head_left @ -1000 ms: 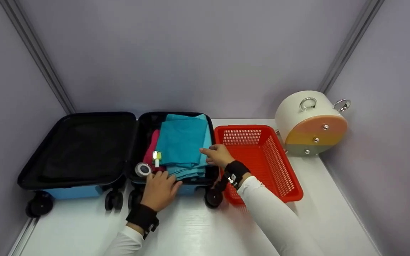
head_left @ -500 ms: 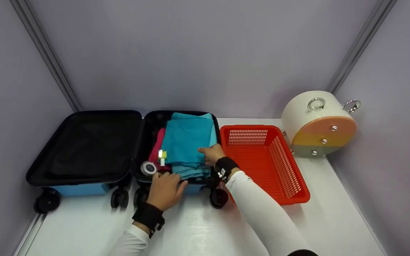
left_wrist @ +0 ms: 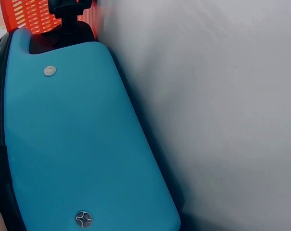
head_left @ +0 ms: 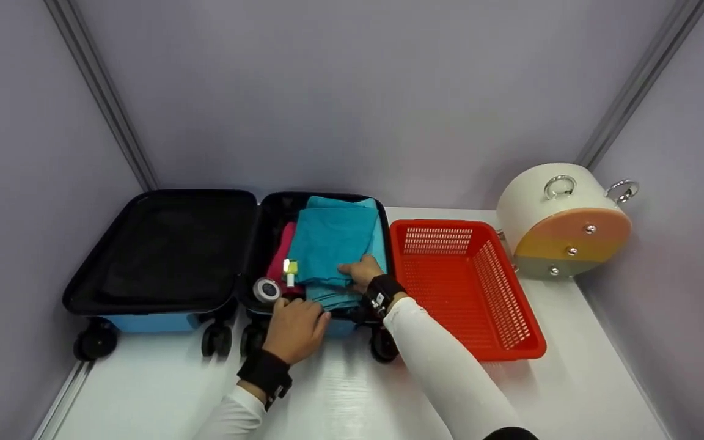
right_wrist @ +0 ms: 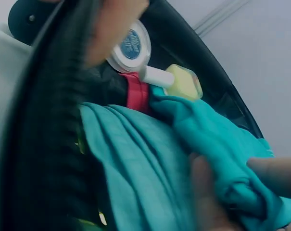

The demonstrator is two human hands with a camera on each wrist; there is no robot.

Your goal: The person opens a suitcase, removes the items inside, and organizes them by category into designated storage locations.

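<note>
clothes (head_left: 333, 241) in suitcase (head_left: 162, 256), basket (head_left: 511, 339) right

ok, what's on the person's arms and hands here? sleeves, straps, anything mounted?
Both hands are bare: left hand, right hand. Each arm has a long white sleeve. Each wrist carries a wide black strap, the right one with a small white-marked fitting. No gloves or cables visible.
</note>
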